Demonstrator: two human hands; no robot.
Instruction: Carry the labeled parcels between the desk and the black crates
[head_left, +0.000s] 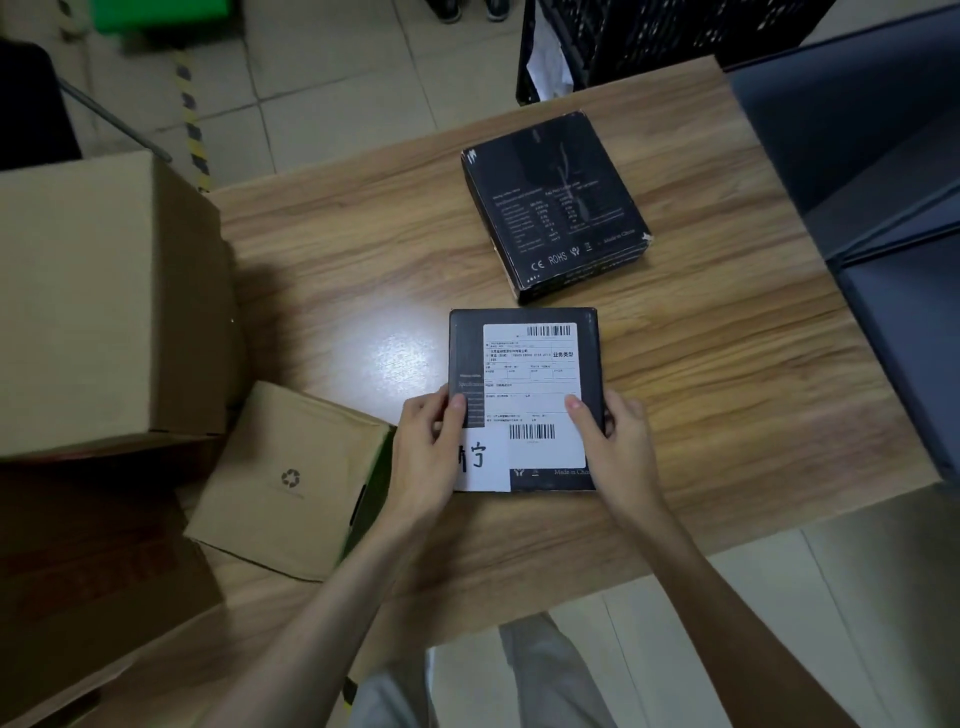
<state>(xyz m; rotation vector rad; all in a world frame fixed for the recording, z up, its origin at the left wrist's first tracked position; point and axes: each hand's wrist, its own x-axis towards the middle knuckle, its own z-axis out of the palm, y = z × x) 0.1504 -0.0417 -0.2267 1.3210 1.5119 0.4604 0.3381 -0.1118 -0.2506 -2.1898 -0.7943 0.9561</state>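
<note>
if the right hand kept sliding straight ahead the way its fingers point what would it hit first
Probably the second black box farther up the desk. The right hand grips the labeled parcel and points up and slightly left; heights are unclear, so it might pass over.

Wooden desk (363, 270): two black parcels (556, 208), cardboard boxes (104, 301).

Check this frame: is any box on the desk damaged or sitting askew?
Yes. The far black box lies skewed to the desk edges, and its near right corner is scuffed pale. The labeled parcel, gripped by the left hand and right hand, sits square.
</note>
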